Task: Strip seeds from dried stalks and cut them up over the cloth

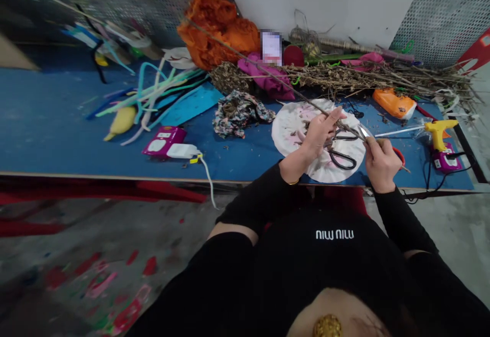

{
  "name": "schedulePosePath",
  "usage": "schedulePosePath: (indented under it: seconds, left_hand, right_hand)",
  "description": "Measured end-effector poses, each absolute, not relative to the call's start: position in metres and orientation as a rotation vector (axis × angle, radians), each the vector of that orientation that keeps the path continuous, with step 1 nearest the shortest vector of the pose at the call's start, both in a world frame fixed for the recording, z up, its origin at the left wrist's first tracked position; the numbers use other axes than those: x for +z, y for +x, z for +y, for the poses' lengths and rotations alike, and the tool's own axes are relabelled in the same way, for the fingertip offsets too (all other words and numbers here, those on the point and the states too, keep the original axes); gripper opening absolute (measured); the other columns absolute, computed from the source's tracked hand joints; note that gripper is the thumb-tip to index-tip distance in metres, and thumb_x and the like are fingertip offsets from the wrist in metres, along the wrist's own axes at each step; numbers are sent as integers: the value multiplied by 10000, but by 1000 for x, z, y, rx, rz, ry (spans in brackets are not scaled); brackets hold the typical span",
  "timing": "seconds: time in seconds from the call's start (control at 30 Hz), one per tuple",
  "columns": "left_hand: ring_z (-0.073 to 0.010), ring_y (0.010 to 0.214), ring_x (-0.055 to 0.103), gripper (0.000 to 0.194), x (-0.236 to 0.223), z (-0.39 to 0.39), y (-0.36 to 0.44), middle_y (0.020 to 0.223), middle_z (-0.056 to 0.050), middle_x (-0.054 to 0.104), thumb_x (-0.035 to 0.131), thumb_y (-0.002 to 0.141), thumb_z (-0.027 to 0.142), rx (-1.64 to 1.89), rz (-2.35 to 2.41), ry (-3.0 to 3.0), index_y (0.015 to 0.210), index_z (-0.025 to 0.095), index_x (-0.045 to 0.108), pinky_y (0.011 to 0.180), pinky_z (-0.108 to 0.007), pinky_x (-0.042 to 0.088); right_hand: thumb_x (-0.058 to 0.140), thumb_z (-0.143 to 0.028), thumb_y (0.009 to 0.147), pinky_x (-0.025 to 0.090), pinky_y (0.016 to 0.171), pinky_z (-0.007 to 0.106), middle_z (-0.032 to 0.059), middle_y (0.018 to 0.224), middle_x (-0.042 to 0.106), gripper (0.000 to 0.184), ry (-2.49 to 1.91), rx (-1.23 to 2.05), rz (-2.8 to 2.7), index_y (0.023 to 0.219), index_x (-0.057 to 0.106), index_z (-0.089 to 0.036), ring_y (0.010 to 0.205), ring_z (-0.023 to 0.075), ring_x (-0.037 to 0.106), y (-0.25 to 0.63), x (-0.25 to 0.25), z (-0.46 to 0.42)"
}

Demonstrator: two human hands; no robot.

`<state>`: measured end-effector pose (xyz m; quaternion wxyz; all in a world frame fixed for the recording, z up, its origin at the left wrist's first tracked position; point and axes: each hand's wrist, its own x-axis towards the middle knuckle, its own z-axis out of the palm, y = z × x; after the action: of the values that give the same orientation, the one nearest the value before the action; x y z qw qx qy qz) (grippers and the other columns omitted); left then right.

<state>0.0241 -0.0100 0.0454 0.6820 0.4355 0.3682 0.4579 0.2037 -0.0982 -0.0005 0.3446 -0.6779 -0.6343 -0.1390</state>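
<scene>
A long, thin dry twig (268, 70) slants from the upper left down to my hands. My left hand (319, 134) is closed around it above a round white cloth (284, 135). My right hand (383, 162) pinches the twig's lower part, and a brown end shows past the fingers. A bright metal blade (363, 131) lies against the right fingertips; whether I hold it is unclear. A curved red piece (400, 157) shows beside that hand, partly hidden. Black-handled scissors (343, 162) rest on the cloth between my hands. Dark plant bits are scattered over the cloth.
Dry branches (337, 77) run along the back of the blue table (206, 161). A yellow glue gun (438, 131) stands at right near a purple power socket (446, 161). Left are patterned cloth (239, 115), a purple socket (164, 140) with a white plug, and coloured strips (153, 92).
</scene>
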Motion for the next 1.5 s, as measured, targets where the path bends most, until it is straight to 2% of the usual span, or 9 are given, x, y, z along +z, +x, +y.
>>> schedulePosePath:
  seconds: [0.17, 0.4, 0.6, 0.73, 0.9, 1.03, 1.23, 1.4, 1.5]
  left_hand:
    - [-72, 439, 274, 349, 37, -5, 28, 527, 99, 302, 618, 1019, 470, 1022, 883, 1227, 812, 193, 577, 461, -231, 210]
    - [-100, 544, 495, 453, 31, 6, 8, 549, 44, 473, 581, 1037, 477, 1013, 941, 1705, 690, 192, 526, 554, -229, 375]
    - [-71, 386, 471, 511, 32, 6, -2, 526, 9, 558, 585, 1016, 557, 828, 736, 1476, 670, 191, 499, 398, -205, 313]
    - [-86, 408, 557, 431, 39, 2, -5, 624, -14, 656, 639, 1001, 486, 816, 726, 1237, 728, 198, 472, 350, -187, 285]
    - [-50, 395, 457, 159, 41, 2, -10, 596, 61, 541, 657, 997, 293, 942, 787, 1025, 918, 165, 608, 352, -158, 214]
    - [-21, 397, 295, 195, 40, 2, -13, 547, 99, 355, 728, 959, 325, 941, 724, 1100, 894, 149, 676, 402, -145, 212]
    - [-25, 396, 231, 204, 34, 7, -11, 495, 111, 299, 752, 923, 304, 958, 847, 1099, 832, 130, 697, 404, -159, 188]
    - [-33, 399, 215, 163, 17, 12, -9, 486, 116, 290, 713, 921, 286, 1081, 867, 1056, 843, 144, 696, 403, -162, 186]
    - [-36, 397, 198, 175, 11, 12, -10, 490, 122, 268, 722, 909, 312, 1065, 883, 1042, 837, 157, 687, 398, -170, 171]
  right_hand:
    - [479, -460, 1053, 412, 644, 313, 106, 916, 693, 404, -1750, -248, -1649, 1146, 806, -240, 784, 200, 629, 203, -3, -101]
    - [612, -449, 946, 476, 704, 319, 24, 710, 610, 321, -1504, 435, -1601, 921, 814, -200, 692, 173, 572, 216, 7, -96]
    - [670, -527, 850, 299, 497, 256, -40, 591, 468, 381, -1456, 1008, -1372, 866, 806, -172, 512, 89, 378, 214, 11, -96]
    - [706, -587, 809, 210, 454, 251, -69, 576, 370, 440, -1416, 1223, -1236, 849, 784, -157, 458, 61, 269, 212, 15, -100]
    - [634, -577, 881, 341, 519, 274, -36, 573, 472, 418, -1528, 913, -1394, 853, 780, -187, 510, 115, 416, 214, 12, -101]
    - [539, -491, 958, 463, 697, 321, 56, 755, 692, 383, -1604, 503, -1662, 835, 782, -222, 732, 204, 621, 214, 10, -100]
    - [557, -403, 987, 447, 748, 308, 65, 935, 758, 296, -1652, 429, -2009, 989, 800, -234, 825, 207, 664, 240, 25, -79]
    - [562, -376, 1004, 380, 835, 391, 183, 1075, 751, 336, -2266, -238, -1814, 1082, 793, -145, 991, 285, 631, 308, 41, -22]
    - [543, -271, 1006, 330, 927, 462, 244, 1010, 749, 328, -2571, -371, -1843, 1023, 787, -53, 1071, 318, 611, 339, 36, 10]
